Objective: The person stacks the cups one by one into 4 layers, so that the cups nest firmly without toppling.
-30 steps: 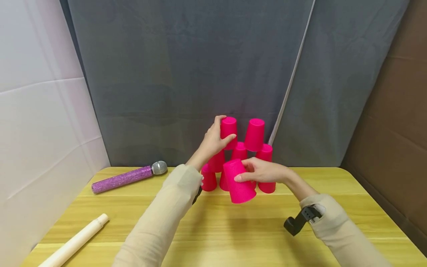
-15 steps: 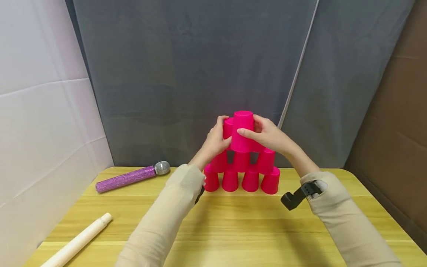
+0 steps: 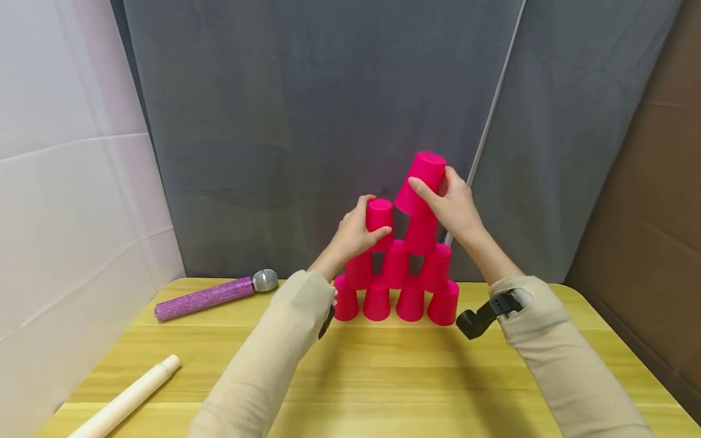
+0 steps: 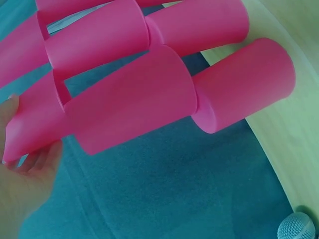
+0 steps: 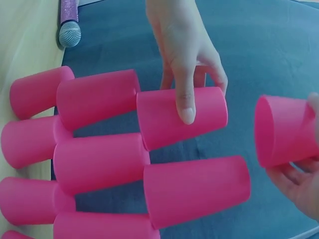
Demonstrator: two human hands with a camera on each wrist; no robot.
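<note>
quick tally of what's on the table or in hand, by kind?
Pink cups: 10 (9 stacked, 1 held in the right hand)
Purple glitter microphone: 1
Wooden rolling pin: 1
Total: 12

- pink cups (image 3: 395,265): matt, smooth plastic
- surface (image 3: 383,377): yellow wood with visible grain; slight sheen
- microphone (image 3: 213,296): glittery purple handle; metal mesh head
- rod (image 3: 123,401): pale, smooth wood
- backdrop (image 3: 306,109): grey matt cloth

The head view looks down from farther back; both wrist views sit close, sharing the cup pyramid (image 3: 398,267).
</note>
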